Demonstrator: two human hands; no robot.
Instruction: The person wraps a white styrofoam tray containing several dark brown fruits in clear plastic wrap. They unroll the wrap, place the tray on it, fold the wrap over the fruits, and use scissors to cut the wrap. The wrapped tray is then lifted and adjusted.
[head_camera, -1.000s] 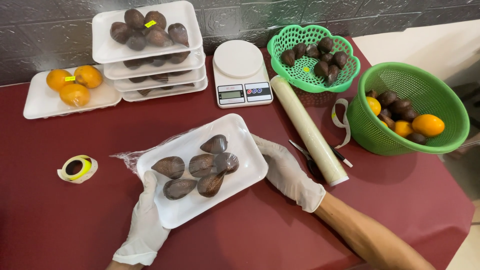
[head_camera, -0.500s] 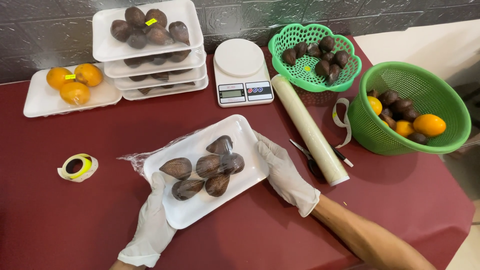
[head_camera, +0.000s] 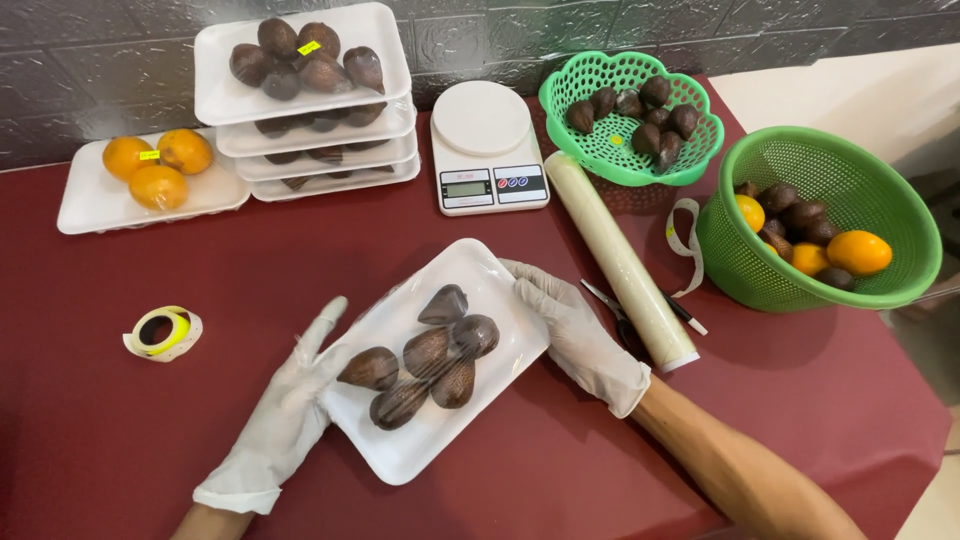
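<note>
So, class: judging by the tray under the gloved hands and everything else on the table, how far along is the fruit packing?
Done: a stack of wrapped trays of brown fruit and a tray of oranges at the back. In hand: the left hand and right hand hold a tray of five brown fruits, film over it. Left: loose fruit in the small basket and big basket.

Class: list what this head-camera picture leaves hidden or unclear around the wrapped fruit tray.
- Scissors: head view, mostly hidden behind the film roll.
- Lower stacked trays: contents covered by the top tray.
- Right hand fingertips: tucked behind the fruit tray edge.
- Left hand: forearm cut off by bottom edge.
</note>
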